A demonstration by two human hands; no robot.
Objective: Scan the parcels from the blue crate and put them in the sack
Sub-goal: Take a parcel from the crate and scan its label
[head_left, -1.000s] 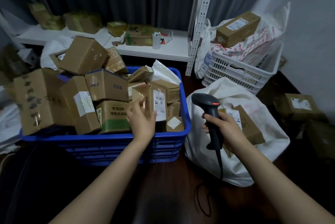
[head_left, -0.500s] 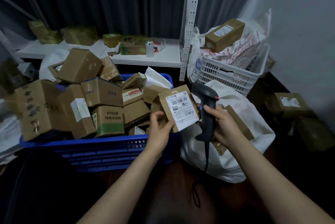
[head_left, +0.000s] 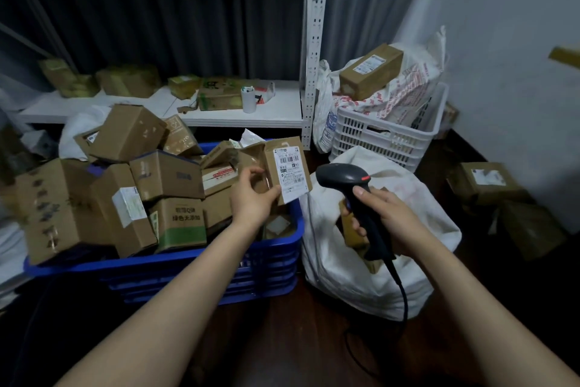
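Gripping a small cardboard parcel by its lower left corner, a person's left hand holds it up at the centre of the frame, above the right end of the blue crate, with the white barcode label turned toward the viewer. The right hand, right of centre, is wrapped round the handle of a black scanner. The scanner's head points left at the label from just beside the parcel's right edge, and a red light shows on top of it. Its cable trails down toward the dark floor.

The crate, at left and centre, is heaped with brown cardboard boxes tipped at all angles. The white sack stands on the floor directly against the crate's right end, below and behind the right hand, with brown cardboard showing in its open mouth.

Behind it, at upper right, a white crate holds printed plastic bags with a long labelled box lying on top. A white shelf across the upper left carries more boxes and a white cup. A labelled carton sits on the floor at the far right.
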